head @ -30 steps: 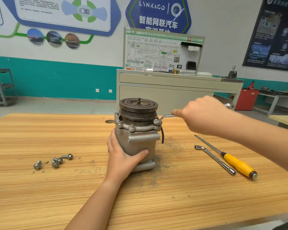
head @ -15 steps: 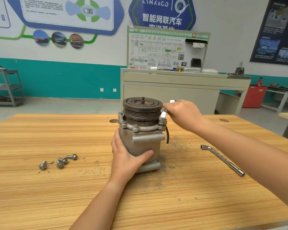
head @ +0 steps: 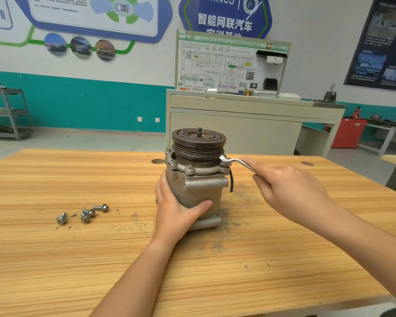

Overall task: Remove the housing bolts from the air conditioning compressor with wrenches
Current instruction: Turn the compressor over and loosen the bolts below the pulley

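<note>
The grey metal compressor [head: 204, 186] stands upright on the wooden table [head: 101, 259], its dark pulley on top. My left hand [head: 176, 209] grips its body from the left, thumb across the front. My right hand [head: 286, 191] holds the handle of a silver offset wrench [head: 236, 161], index finger stretched along it. The wrench head sits at a bolt on the right side of the flange. Other bolts [head: 189, 168] still stand in the flange at the front and left. Several removed bolts [head: 87, 215] lie on the table to the left.
Behind the table stands a beige training bench [head: 249, 120] with a wiring display board. A grey shelf rack [head: 9, 113] is at the far left, a red cabinet [head: 348, 133] at the right. A black cable hangs from the compressor's right side.
My right hand has swung the wrench handle from behind the pulley out to the right and toward me. The camera moved closer; the tools lying on the right are out of view.
</note>
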`<move>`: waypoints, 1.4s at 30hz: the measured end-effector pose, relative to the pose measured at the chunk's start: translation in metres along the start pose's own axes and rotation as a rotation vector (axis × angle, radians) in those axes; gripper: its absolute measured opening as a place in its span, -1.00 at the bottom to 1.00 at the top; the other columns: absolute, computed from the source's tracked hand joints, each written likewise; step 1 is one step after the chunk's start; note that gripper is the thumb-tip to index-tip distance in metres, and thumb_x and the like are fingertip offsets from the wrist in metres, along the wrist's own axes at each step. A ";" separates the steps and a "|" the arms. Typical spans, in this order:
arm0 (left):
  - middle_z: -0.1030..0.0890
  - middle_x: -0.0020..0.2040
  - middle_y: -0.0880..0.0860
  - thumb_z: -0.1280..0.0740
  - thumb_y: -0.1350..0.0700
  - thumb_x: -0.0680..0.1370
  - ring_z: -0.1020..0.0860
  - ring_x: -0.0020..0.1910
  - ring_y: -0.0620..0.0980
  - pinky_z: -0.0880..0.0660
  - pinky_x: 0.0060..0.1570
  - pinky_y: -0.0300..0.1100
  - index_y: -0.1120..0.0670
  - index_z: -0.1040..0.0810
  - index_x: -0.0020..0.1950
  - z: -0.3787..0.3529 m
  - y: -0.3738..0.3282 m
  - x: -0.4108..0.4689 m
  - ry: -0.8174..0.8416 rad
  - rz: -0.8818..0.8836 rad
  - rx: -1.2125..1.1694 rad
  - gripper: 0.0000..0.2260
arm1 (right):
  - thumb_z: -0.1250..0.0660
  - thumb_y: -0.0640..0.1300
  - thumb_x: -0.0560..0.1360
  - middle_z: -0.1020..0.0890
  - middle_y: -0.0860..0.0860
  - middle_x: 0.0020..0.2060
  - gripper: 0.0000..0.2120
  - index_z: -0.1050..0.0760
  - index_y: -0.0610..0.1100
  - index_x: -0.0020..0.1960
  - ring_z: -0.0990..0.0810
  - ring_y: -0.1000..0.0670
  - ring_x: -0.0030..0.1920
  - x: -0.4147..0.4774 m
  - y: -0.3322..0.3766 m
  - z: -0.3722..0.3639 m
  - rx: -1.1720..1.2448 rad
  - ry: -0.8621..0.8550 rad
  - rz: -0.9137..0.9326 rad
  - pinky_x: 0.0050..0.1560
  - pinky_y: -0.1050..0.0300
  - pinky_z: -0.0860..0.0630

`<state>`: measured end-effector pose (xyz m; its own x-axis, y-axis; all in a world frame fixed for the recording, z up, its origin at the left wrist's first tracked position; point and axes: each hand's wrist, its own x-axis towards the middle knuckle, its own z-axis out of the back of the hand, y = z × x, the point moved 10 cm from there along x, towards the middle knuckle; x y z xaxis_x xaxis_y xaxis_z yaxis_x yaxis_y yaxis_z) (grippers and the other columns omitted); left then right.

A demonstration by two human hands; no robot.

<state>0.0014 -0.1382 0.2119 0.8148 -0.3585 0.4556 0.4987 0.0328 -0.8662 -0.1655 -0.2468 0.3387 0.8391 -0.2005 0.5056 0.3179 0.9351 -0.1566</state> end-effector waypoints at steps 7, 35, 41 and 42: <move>-0.04 0.49 -0.10 -0.59 -0.12 0.19 -0.06 0.28 -0.38 -0.10 0.32 -0.27 -0.10 0.10 0.53 -0.002 0.000 0.000 0.008 -0.004 -0.005 0.13 | -0.07 -0.18 0.56 -0.34 0.07 -0.43 -0.43 0.03 0.12 0.48 -0.26 0.02 -0.47 0.009 0.011 0.009 -0.340 0.063 0.000 -0.55 0.16 -0.09; -0.04 0.49 -0.10 -0.56 -0.15 0.18 -0.10 0.44 -0.16 -0.14 0.32 -0.24 -0.11 0.10 0.53 -0.001 0.000 -0.001 0.015 0.008 0.006 0.12 | -0.12 -0.34 0.50 -0.33 0.07 -0.41 -0.53 -0.36 0.04 0.31 -0.26 0.04 -0.48 0.069 -0.007 0.002 -0.530 0.125 0.187 -0.54 0.19 -0.09; -0.05 0.49 -0.09 -0.57 -0.14 0.18 -0.12 0.43 -0.16 -0.16 0.31 -0.23 -0.11 0.10 0.53 0.000 0.000 -0.001 0.013 0.011 0.014 0.13 | -0.11 -0.38 0.53 -0.60 -0.05 0.01 -0.53 -0.25 -0.08 0.39 -0.57 -0.10 -0.02 0.089 -0.005 -0.020 -0.453 0.015 0.257 -0.11 0.04 -0.52; -0.05 0.49 -0.10 -0.57 -0.14 0.18 -0.12 0.42 -0.19 -0.16 0.31 -0.23 -0.11 0.10 0.53 0.000 0.000 -0.001 0.014 0.013 0.013 0.13 | -0.11 -0.37 0.54 -0.58 -0.06 0.08 -0.54 -0.22 -0.10 0.40 -0.56 -0.10 0.06 0.091 -0.003 -0.025 -0.456 -0.001 0.275 0.00 0.03 -0.51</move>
<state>0.0005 -0.1375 0.2117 0.8170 -0.3712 0.4412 0.4919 0.0496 -0.8692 -0.0793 -0.2750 0.3642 0.9180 0.0345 0.3950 0.2462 0.7314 -0.6360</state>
